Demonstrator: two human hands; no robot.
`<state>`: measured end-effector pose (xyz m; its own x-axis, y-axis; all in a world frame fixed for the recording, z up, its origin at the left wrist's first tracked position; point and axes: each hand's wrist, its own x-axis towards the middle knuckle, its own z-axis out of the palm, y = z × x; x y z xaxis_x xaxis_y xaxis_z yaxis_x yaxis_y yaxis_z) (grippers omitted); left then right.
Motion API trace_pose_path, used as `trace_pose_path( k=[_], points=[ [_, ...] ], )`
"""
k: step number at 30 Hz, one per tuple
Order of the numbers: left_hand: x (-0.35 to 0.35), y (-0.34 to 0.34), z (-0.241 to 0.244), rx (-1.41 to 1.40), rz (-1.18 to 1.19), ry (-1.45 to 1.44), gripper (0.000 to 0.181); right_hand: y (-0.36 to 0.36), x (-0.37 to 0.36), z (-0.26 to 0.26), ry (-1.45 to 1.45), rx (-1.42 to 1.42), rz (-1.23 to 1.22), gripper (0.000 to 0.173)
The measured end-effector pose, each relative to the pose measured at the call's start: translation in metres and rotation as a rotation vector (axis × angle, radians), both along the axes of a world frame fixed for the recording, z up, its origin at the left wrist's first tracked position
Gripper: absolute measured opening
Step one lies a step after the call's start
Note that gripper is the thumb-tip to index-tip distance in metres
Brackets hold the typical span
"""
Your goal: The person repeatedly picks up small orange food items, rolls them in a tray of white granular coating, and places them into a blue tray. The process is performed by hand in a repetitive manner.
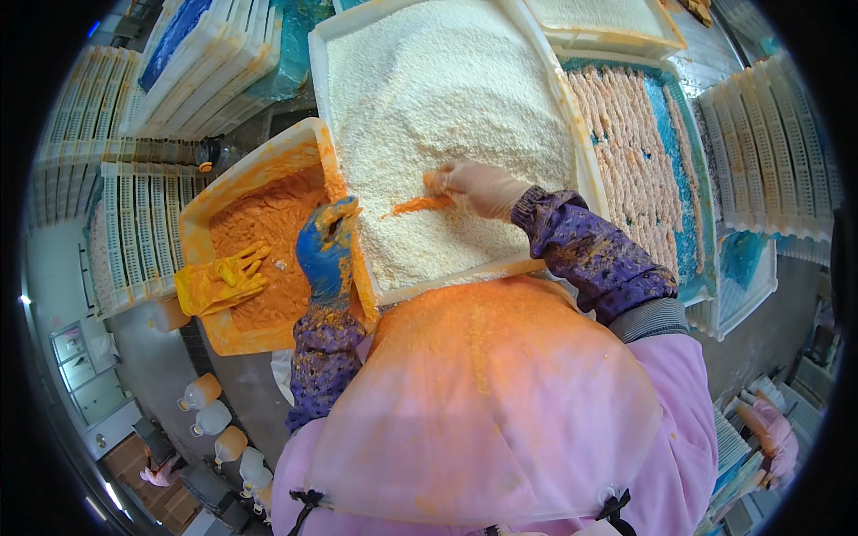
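A large white tray [593,181] full of pale crumbs [456,87] lies in front of me. On the crumbs rests an orange batter-coated strip [421,204]. My right hand [479,189], in a thin pale glove, is at the strip's right end, its fingertips orange; whether they grip it cannot be told. Left of the tray stands a batter-smeared tub [194,228] of thick orange batter [268,208]. My left hand [327,244], in a blue glove coated with batter, is curled over the border between tub and tray; nothing shows in it. A yellow rubber glove [224,278] lies over the tub's left edge.
At right, a blue-lined tray [709,201] holds rows of crumbed strips [623,167]. Stacked white crates [771,147] stand beyond it, with more crates [147,228] at left. Plastic jugs [231,445] stand on the floor at lower left. Another person [771,432] is at lower right.
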<state>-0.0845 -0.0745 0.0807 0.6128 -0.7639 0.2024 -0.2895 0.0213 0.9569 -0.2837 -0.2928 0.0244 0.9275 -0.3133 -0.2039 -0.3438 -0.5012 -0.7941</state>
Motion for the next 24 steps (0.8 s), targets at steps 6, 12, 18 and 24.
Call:
trace_pose_path(
  k=[6, 12, 18, 24],
  points=[
    [0.031, 0.055, -0.034, 0.060, 0.174, 0.033, 0.017, 0.014, -0.037, 0.024, 0.087, -0.399, 0.034, 0.056],
    [0.042, 0.056, -0.074, 0.199, 0.186, 0.127, 0.019, 0.048, 0.020, 0.020, 0.124, -0.201, 0.063, 0.055],
    [0.042, 0.057, -0.081, 0.121, 0.213, 0.177, 0.020, 0.051, -0.013, 0.027, 0.195, -0.505, 0.144, 0.058],
    [0.045, 0.048, -0.084, 0.248, 0.206, 0.126, 0.017, 0.047, -0.001, 0.010, 0.251, 0.287, -0.085, 0.064]
  ],
)
